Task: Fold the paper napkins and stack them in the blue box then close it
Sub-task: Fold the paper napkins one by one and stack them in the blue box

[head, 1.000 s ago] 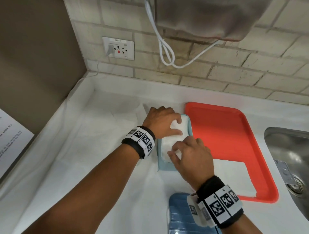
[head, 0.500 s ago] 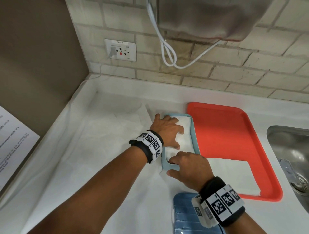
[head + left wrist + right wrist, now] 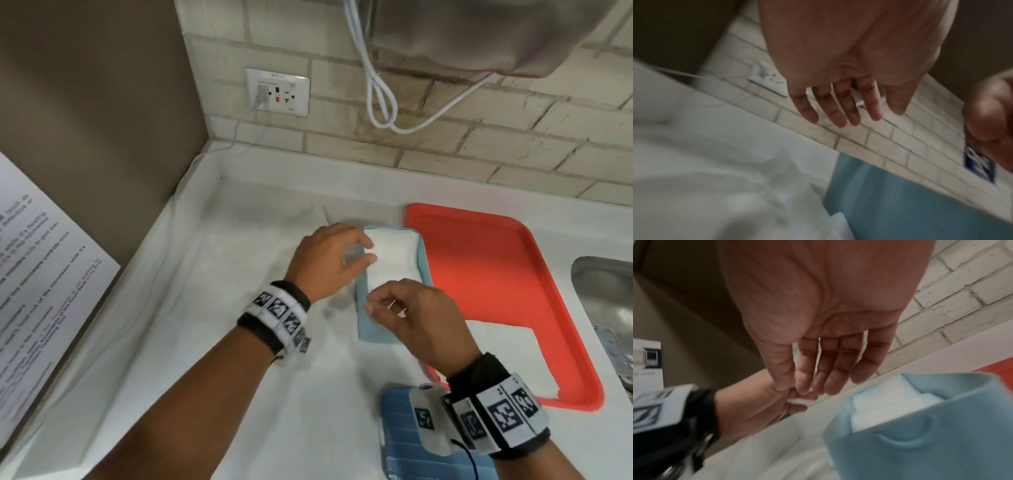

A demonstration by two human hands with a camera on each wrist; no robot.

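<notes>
At the far left a printed white paper sheet (image 3: 41, 291) leans against the brown wall panel, and a white wall socket (image 3: 277, 91) is set in the pale rough brick behind. The white surface (image 3: 154, 342) is covered by a thin, creased white sheet. The left hand (image 3: 329, 260) hovers at the left rim of the light blue rectangular plastic box (image 3: 363, 329); the left wrist view shows its fingers (image 3: 838, 113) straight and slightly spread, holding nothing. Inside the box lies a soft, quilted stack of folded white paper napkins (image 3: 394, 257), filling it almost to the rounded rim. The right hand (image 3: 418, 318) is above the near end of the box; in the right wrist view its fingers (image 3: 830, 378) hang relaxed and nearly straight, gripping nothing. In front of the box, partly under the right wrist band, lies the darker blue ribbed plastic lid (image 3: 397, 431), flat on the surface, so the box is open. Just right of the box sits a smooth orange-red plastic tray (image 3: 496, 267) with rounded corners, and one flat unfolded white napkin (image 3: 507, 356) rests on its near part. At the right edge is a brushed steel sink (image 3: 609, 308).
</notes>
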